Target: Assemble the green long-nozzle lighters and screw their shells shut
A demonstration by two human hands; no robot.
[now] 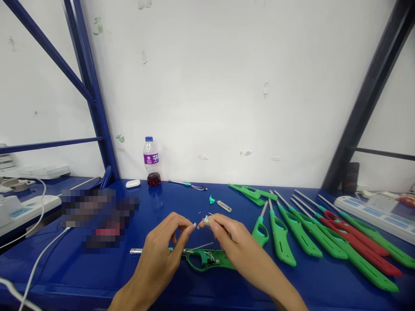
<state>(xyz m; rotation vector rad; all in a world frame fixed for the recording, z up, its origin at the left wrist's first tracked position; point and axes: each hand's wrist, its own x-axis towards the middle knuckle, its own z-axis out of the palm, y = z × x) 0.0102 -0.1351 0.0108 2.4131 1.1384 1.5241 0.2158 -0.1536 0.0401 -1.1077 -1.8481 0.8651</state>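
Note:
My left hand (pixel 165 246) pinches a tiny whitish piece between thumb and forefinger, too small to make out. Just to its right, my right hand (pixel 231 237) grips a small white part (pixel 206 221) at its fingertips. The two hands are close but apart. Below them on the blue table lies an opened green lighter (pixel 207 261), its metal tube pointing left and thin wires showing inside; my hands partly cover it. Beyond the hands rest a small teal piece (pixel 212 199) and a clear, metal-ended part (pixel 224 206).
Several green and red lighters (pixel 301 233) lie along the right, beside a white power strip (pixel 376 216). Green shell halves (pixel 251 193) are behind. A bottle (pixel 151 162), white case (pixel 132 184) and wired tube (pixel 188 185) stand or lie near the wall. White cables (pixel 42 250) cross the left.

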